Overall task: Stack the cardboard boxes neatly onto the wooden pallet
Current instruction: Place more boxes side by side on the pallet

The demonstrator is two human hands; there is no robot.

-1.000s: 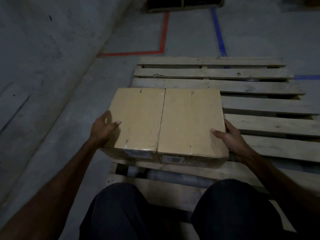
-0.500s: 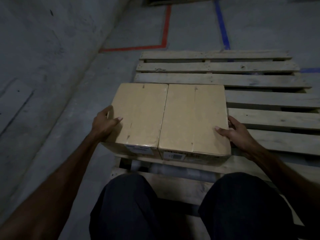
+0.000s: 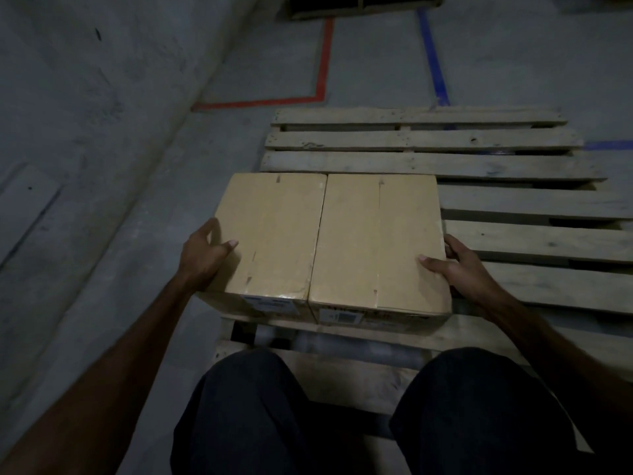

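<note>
Two tan cardboard boxes stand side by side, touching, on the near left part of the wooden pallet [image 3: 513, 204]. My left hand [image 3: 202, 257] grips the left box [image 3: 274, 231] at its outer left edge, thumb on top and fingers down the side. At the outer right edge of the right box [image 3: 376, 238], my right hand [image 3: 455, 269] holds on the same way, thumb lying on the lid. White labels show on the near faces of both boxes. The left box overhangs the pallet's left edge slightly.
The grey concrete floor [image 3: 102, 166] carries a red tape line [image 3: 322, 63] and blue tape lines [image 3: 433, 60] beyond the pallet. Another pallet's edge [image 3: 363, 3] shows at the top. My knees [image 3: 257, 413] in dark trousers fill the bottom, over the pallet's near slats.
The two boxes and both hands keep their hold and place. Only the view has shifted slightly.
</note>
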